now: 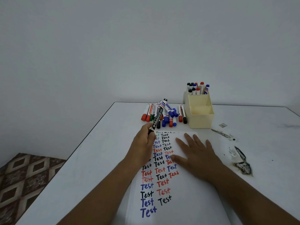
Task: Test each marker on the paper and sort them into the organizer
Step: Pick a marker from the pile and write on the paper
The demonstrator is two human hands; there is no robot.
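**Black marker poised at the top of the test sheet**

The left hand (142,143) had its grip clamped on a black whiteboard marker (158,115), fingers curled round the lower barrel so that the tip pointed down at the paper (186,200) and the rear end slanted up toward the far edge of the counter (100,151). That low hold, near the tip, suited writing rather than carrying. Whether the tip touched the sheet could not be told, as the fingers hid it.

The right hand (196,156) lay flat and spread on the paper, holding nothing, fingers straight; it seemed to pin the sheet so it would not slide under the strokes. The paper ran from the near edge of the counter toward the middle, already lined with columns of "Test" in black, blue and red, so the testing looked well advanced.

Beyond the top of the sheet, near the far edge, a pile of untested markers (164,116) lay on its side. Just beside it, toward the right, stood the cream organizer (201,119), with capped markers upright in its rear compartment and the nearer compartments showing nothing. Dark smudges (241,161) marked the counter toward its right edge.
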